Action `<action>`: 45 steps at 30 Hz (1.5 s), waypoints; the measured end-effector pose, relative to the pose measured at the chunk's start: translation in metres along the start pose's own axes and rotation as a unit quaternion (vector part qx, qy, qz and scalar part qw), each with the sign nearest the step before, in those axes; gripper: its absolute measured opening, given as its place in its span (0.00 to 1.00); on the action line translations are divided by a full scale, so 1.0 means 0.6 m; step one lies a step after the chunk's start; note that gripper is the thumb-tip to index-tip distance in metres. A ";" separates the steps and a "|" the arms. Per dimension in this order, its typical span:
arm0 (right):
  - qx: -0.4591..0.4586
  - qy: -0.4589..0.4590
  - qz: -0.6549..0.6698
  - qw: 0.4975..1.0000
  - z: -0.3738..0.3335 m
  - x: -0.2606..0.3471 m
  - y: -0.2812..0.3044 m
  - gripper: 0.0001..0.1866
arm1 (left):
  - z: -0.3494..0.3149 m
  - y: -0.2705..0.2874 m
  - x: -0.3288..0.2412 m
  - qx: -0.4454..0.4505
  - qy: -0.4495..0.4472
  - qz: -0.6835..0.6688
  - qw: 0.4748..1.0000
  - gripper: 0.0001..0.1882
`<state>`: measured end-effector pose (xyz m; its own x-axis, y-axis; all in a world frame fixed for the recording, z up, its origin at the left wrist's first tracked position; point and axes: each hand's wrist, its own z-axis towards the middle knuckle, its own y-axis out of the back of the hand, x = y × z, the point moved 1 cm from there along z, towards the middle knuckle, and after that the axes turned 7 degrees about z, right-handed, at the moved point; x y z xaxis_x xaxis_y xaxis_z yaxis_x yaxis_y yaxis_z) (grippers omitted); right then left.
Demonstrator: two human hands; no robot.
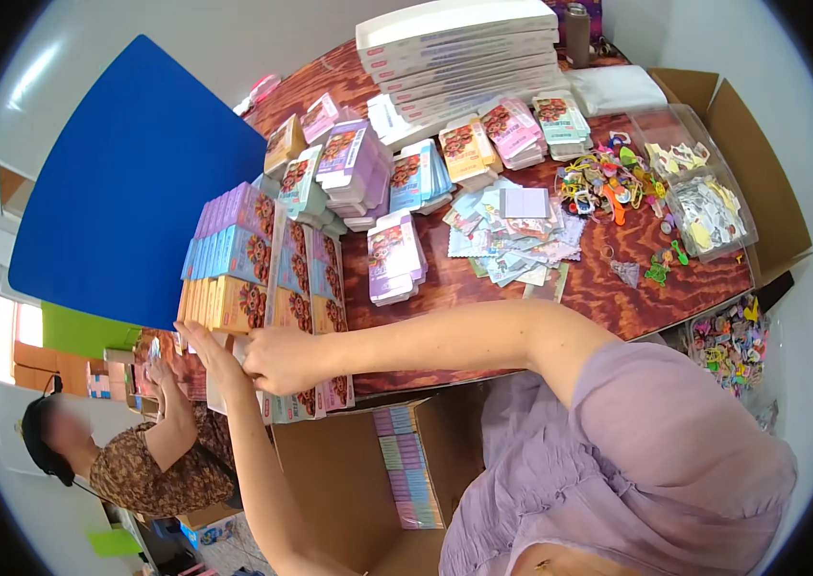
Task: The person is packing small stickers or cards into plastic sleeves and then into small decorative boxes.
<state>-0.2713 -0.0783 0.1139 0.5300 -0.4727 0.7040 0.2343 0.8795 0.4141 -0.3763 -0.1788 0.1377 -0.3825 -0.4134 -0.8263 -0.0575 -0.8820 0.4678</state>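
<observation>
My left hand (212,361) lies with stretched fingers along the near end of a row of small boxes, next to the yellow ones (222,300). Right beside it, my right hand (279,361) is curled with its knuckles up; its fingertips are hidden, so I cannot make out what they hold. Blue boxes (234,252) and purple boxes (239,209) stand upright in tight rows farther along. More printed boxes lie in display trays (293,278) just right of these rows.
Stacked flat box blanks (354,163), white trays (464,48), small packets (512,235) and colourful keychains (613,182) cover the table. An open carton (325,470) with packed boxes stands below the edge. A co-worker (162,451) is at the left, near a blue panel (138,192).
</observation>
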 end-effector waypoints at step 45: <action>-0.344 -0.432 0.173 0.815 -0.743 0.030 0.358 0.08 | -0.253 -0.856 -0.284 0.273 -0.197 0.282 0.899 0.53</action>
<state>0.1520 0.1266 -0.0419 -0.0411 0.2091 0.9770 0.7527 0.6496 -0.1074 -0.1418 0.3105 -0.0092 -0.7830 -0.5531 -0.2848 -0.1542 -0.2708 0.9502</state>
